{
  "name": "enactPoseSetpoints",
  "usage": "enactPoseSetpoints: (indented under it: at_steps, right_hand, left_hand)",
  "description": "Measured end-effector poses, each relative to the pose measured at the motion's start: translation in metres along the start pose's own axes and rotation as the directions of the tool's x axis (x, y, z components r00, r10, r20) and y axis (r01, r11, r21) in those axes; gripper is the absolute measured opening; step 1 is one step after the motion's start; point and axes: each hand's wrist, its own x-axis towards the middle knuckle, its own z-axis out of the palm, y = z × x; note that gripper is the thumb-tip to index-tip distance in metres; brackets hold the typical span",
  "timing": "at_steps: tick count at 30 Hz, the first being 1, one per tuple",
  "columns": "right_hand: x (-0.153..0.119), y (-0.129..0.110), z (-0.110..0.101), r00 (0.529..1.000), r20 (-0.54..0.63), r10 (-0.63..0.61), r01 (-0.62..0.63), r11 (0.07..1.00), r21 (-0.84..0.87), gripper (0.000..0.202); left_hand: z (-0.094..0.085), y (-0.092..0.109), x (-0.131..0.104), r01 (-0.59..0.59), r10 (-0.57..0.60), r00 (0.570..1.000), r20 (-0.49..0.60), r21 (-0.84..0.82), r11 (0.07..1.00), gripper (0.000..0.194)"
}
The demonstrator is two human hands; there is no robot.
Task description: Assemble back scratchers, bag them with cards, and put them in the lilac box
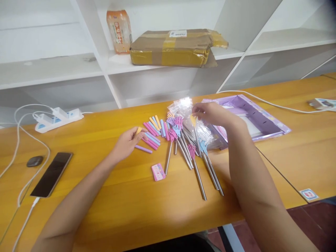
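My left hand is closed on a short yellow tube, above a spread of pink, blue and purple tubes. My right hand pinches the yellow hand-shaped head of a back scratcher, its metal rod slanting down. Several more back scratchers lie between my hands, among them a pink-headed one and a blue-headed one. Clear plastic wrapping sits beneath and behind my right hand. A small pink card lies in front of the tubes.
A purple display box stands open at the right. On the left are a phone, a black mouse-like object, white cables and a power strip. A taped carton and an orange-labelled bottle occupy the shelf.
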Motion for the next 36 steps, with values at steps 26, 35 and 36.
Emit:
enactPoseSetpoints:
  at_steps: [26, 35, 36]
  right_hand:
    - [-0.009, -0.078, 0.010, 0.890, -0.437, 0.132, 0.333, 0.465, 0.820, 0.027]
    - [-0.007, -0.077, 0.018, 0.906, -0.413, 0.096, 0.239, 0.689, 0.684, 0.050]
    - [-0.007, -0.077, 0.018, 0.904, -0.417, 0.100, 0.235, 0.696, 0.678, 0.052]
  left_hand:
    - [0.000, 0.028, -0.020, -0.104, 0.098, 0.990, 0.098, 0.064, 0.993, 0.040]
    - [0.001, 0.030, -0.021, -0.115, 0.129, 0.987, 0.097, -0.139, 0.984, 0.045]
    - [0.001, 0.030, -0.021, -0.121, 0.134, 0.987, 0.087, -0.146, 0.982, 0.045]
